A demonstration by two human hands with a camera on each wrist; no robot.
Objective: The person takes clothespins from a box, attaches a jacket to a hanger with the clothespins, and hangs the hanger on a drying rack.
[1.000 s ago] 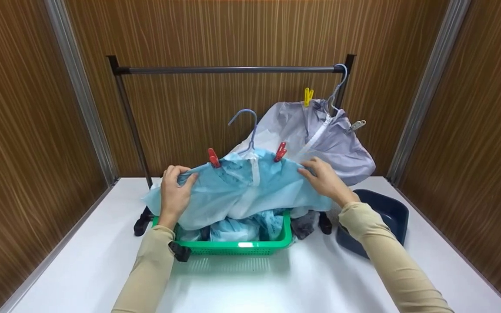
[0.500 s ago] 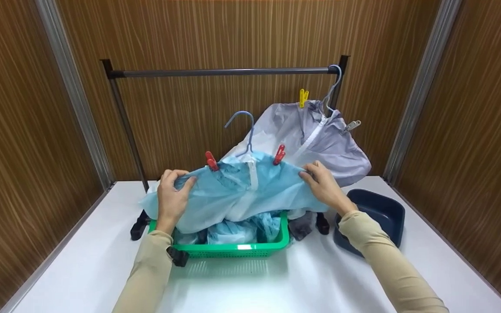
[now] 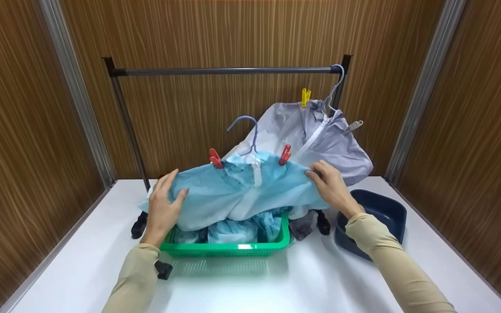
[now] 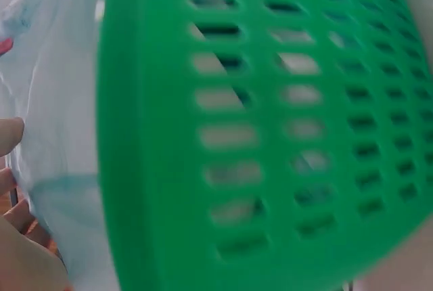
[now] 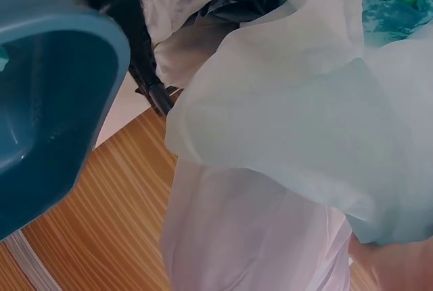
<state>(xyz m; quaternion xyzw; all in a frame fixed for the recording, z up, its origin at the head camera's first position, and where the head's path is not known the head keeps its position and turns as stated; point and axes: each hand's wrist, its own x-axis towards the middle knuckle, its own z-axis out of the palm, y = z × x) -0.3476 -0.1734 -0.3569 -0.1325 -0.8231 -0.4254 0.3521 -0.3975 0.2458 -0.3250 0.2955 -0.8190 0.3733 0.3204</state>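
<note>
A thin light-blue jacket (image 3: 207, 191) with a white zip hangs on a blue hanger (image 3: 255, 134), spread over the green basket (image 3: 228, 247). Two red clothespins (image 3: 215, 158) clip it beside the collar. My left hand (image 3: 162, 211) lies at the jacket's left shoulder, fingers fairly straight and thumb spread apart from them. In the left wrist view, its thumb (image 4: 9, 135) shows at the cloth's edge. My right hand (image 3: 332, 187) pinches the right shoulder between thumb and fingers; only a blurred bit of it shows in the right wrist view.
A grey-violet jacket (image 3: 342, 152) hangs from the right end of the rack bar (image 3: 233, 70), with a yellow clothespin (image 3: 305, 98) and a grey clothespin (image 3: 355, 126). At right stands a dark blue basin (image 3: 396, 208). More blue cloth (image 3: 233, 232) lies in the basket.
My left hand has loosened its pinch on the left shoulder and moved slightly left and down, its thumb now apart. My right hand still pinches the jacket. The hanger hook sits slightly lower.
</note>
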